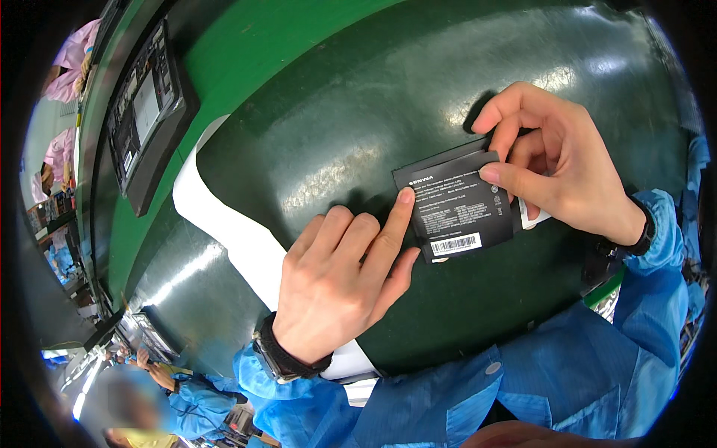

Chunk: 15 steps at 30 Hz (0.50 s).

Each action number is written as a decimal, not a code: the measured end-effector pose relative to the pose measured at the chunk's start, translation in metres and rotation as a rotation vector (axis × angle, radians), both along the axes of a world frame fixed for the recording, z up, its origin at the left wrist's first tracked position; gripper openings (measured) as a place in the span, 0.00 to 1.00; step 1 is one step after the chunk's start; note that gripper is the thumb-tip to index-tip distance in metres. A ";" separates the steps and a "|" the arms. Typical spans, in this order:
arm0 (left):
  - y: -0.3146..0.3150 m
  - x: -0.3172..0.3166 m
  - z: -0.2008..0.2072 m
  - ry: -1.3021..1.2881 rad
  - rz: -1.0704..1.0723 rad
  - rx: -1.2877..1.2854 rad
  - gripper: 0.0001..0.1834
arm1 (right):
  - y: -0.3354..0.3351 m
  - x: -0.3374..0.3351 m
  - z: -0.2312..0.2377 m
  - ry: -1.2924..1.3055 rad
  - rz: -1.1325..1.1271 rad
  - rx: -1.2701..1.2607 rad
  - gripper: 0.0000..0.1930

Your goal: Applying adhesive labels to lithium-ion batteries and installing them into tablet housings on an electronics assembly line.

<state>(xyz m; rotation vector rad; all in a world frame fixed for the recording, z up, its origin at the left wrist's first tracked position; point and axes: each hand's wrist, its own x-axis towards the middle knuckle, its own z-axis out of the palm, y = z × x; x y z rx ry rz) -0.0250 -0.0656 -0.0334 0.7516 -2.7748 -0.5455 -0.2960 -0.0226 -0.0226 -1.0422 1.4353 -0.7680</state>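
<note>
A flat black battery with white print and a barcode lies on the dark green mat in front of me. Its upper edge shows two black layers, slightly out of line. My right hand pinches the upper right corner between thumb and fingers. With its index fingertip, my left hand presses on the left edge; its thumb lies stretched out by the lower left side, and the other fingers are bent. A white piece shows beneath my right hand, partly hidden.
A long white paper strip curves across the mat, partly under my left forearm. At the far left stands an opened device with its inner parts exposed. Another person in a blue sleeve is at the lower left; pink-clad people are beyond.
</note>
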 end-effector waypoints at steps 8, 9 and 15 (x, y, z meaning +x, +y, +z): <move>0.012 -0.010 -0.001 -0.054 0.029 -0.074 0.34 | -0.003 -0.006 0.009 0.047 0.028 -0.020 0.12; 0.012 -0.011 -0.001 -0.063 0.033 -0.086 0.34 | -0.006 -0.006 0.012 0.058 0.025 0.006 0.12; 0.014 -0.017 0.000 -0.101 0.040 -0.165 0.31 | -0.012 -0.009 0.020 0.381 0.129 -0.139 0.12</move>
